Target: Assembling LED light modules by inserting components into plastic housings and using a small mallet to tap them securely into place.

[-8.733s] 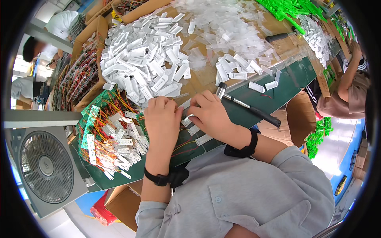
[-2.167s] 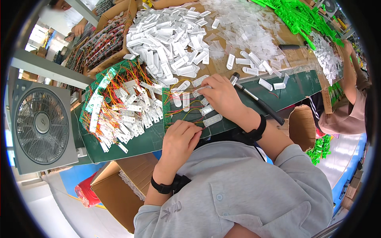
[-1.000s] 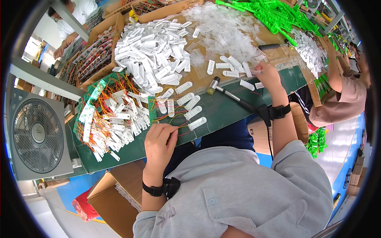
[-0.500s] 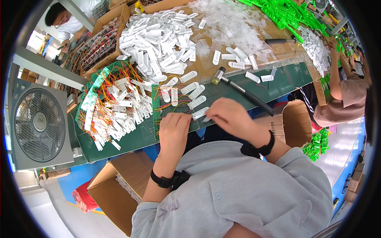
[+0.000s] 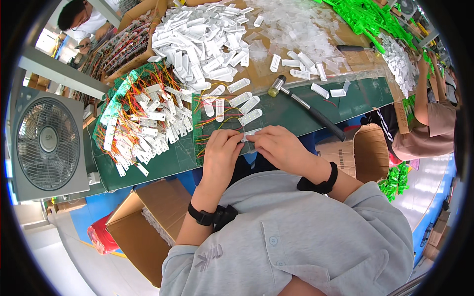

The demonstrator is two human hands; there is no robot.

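Observation:
Both hands meet at the table's front edge around a small white plastic housing (image 5: 253,132). My left hand (image 5: 221,152) pinches its left end. The fingers of my right hand (image 5: 282,149) are closed on its right end and near side. Fingertips cover most of the piece. Just beyond lie several similar white housings (image 5: 250,116) with dotted faces, some with thin red or yellow wires running left. A hammer (image 5: 317,117) with a yellowish head and black grip lies to the right of them.
Left is a heap of white strips with wires (image 5: 148,130), beside a fan (image 5: 47,140). Further back are piles of white housings (image 5: 197,42), clear film pieces (image 5: 301,34) and green plastic parts (image 5: 365,22). Cardboard boxes (image 5: 368,153) stand below the table. Other people work at both sides.
My right hand has come down and left to the housing, joining my left hand, which has shifted slightly right. The whole view has tilted a little.

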